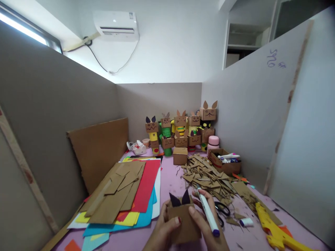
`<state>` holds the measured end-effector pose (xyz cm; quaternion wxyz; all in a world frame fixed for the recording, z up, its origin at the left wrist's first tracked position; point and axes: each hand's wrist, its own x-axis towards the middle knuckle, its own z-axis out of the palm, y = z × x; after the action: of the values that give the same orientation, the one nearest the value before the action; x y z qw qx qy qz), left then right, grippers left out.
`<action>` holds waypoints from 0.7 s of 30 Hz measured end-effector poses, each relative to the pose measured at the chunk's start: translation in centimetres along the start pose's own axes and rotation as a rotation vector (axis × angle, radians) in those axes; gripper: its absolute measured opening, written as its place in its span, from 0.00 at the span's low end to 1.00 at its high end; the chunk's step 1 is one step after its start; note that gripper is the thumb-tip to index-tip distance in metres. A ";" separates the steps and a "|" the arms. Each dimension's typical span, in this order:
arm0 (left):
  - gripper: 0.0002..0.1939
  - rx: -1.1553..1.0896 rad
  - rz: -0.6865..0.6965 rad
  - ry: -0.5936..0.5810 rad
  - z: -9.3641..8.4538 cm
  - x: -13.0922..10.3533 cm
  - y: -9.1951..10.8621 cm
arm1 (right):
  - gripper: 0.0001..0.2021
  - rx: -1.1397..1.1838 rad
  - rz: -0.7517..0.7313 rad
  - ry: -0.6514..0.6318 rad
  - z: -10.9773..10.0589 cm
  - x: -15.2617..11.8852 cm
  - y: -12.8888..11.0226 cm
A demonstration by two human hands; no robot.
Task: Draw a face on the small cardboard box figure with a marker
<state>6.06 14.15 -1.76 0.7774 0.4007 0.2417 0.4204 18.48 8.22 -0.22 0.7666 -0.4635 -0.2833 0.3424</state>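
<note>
My left hand (163, 232) holds a small cardboard box (184, 223) with two dark pointed ears on its top, thumb pressed on its front face. My right hand (206, 228) steadies the box's right side and grips a white marker (208, 212), its purple end pointing down toward me and its uncapped tip up near the box's top edge. The marker's white and purple cap (246, 221) lies on the pink table to the right.
Coloured paper sheets and cardboard strips (125, 195) lie at left. A heap of cardboard scraps (206, 174), black scissors (222, 209), a yellow glue gun (274, 230) and a box of markers (226, 160) sit right. Finished box figures (183, 130) stand at the back.
</note>
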 end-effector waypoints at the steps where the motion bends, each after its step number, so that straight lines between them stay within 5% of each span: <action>1: 0.36 0.017 -0.001 -0.023 -0.1 -0.1 0.1 | 0.32 0.009 0.015 -0.004 -0.2 -0.1 -0.2; 8: 0.35 -0.080 -0.016 -0.113 -0.6 -0.5 -1.2 | 0.33 0.038 0.014 0.027 -1.1 -0.3 1.4; 13: 0.48 0.107 0.054 0.117 -1.4 -0.3 -0.4 | 0.32 -0.113 -0.124 0.032 -1.3 0.5 2.8; 16: 0.54 0.085 0.050 0.227 -1.9 -0.1 0.2 | 0.32 -0.117 -0.063 0.081 -1.4 1.1 2.8; 21: 0.48 0.209 0.009 0.126 -1.8 -0.4 0.4 | 0.31 -0.180 0.022 0.093 -1.9 1.3 1.8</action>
<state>4.38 14.74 -2.42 0.7127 0.4533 0.3309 0.4208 20.23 8.83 -2.51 0.7304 -0.5489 -0.2718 0.3023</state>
